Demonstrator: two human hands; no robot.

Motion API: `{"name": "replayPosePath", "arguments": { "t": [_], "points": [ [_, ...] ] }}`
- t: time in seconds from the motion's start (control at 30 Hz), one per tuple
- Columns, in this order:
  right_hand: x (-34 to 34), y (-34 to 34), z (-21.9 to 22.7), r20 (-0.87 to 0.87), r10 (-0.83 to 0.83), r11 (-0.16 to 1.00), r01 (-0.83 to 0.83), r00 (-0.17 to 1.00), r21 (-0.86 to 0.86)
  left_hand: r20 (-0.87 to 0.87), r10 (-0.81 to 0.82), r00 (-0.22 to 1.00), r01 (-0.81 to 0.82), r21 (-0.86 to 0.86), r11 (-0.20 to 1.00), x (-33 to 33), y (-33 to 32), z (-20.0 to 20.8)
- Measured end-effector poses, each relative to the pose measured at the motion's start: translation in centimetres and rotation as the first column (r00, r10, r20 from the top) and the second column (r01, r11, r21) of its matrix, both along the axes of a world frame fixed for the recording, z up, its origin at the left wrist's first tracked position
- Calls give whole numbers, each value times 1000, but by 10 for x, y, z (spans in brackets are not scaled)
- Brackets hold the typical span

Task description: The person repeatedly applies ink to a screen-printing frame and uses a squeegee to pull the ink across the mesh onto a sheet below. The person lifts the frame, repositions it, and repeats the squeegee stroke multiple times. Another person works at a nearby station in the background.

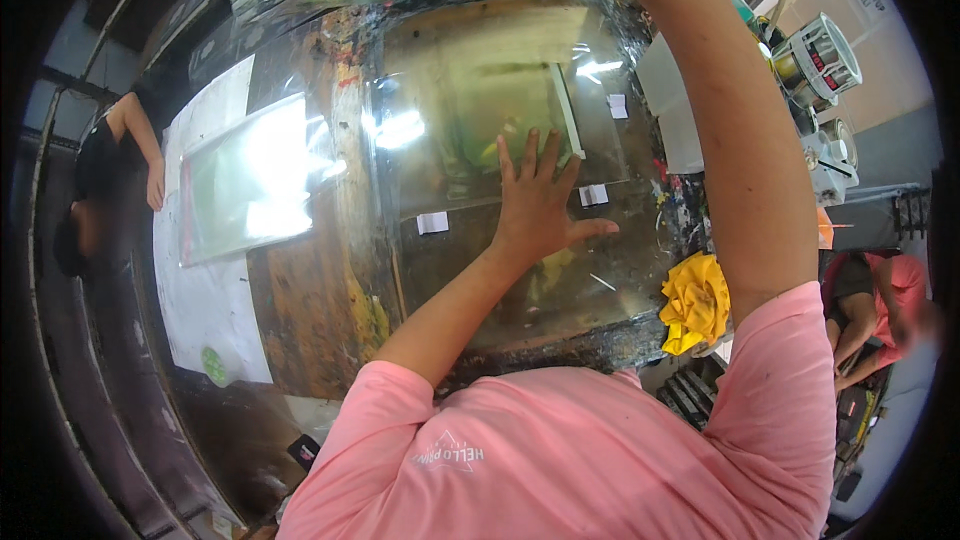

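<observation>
My left hand [540, 185] lies with its fingers spread on a clear, glossy sheet [470, 130] on the worktable. Just beyond the fingertips is a narrow white strip [566, 110]. Small white tabs sit around the sheet: one tab [432, 223] left of my wrist, another tab [593, 195] by my thumb, and a third tab [618, 106] farther off. My right arm reaches up and across to the top edge of the picture, where the hand is cut off.
Left on the table, a stack of shiny clear sheets [245, 180] rests on white paper [215, 315]. A crumpled yellow cloth [695, 305] lies at the right edge, below tubs [815, 55]. Another person's hand [156, 185] is at the far left; someone in pink [895, 305] sits right.
</observation>
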State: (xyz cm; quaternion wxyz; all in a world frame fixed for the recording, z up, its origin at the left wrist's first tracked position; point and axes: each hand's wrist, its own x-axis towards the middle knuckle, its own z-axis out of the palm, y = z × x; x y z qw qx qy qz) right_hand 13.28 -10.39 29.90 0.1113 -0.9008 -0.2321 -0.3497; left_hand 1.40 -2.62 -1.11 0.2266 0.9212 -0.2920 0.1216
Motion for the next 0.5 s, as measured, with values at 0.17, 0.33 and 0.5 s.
{"name": "replayPosePath", "arguments": {
  "t": [0.17,0.33,0.5],
  "points": [
    [-1,-3,0,-127,-16,1000,14,992,-20,-39,16,999,-13,67,998,1,2,-6],
    [6,2,-12,69,-12,1000,12,998,3,-122,-23,992,28,45,999,-3,11,17],
    [-22,-3,-38,-45,-80,996,79,996,-29,-570,100,815,-512,-629,584,-1,97,99]
  ]
}}
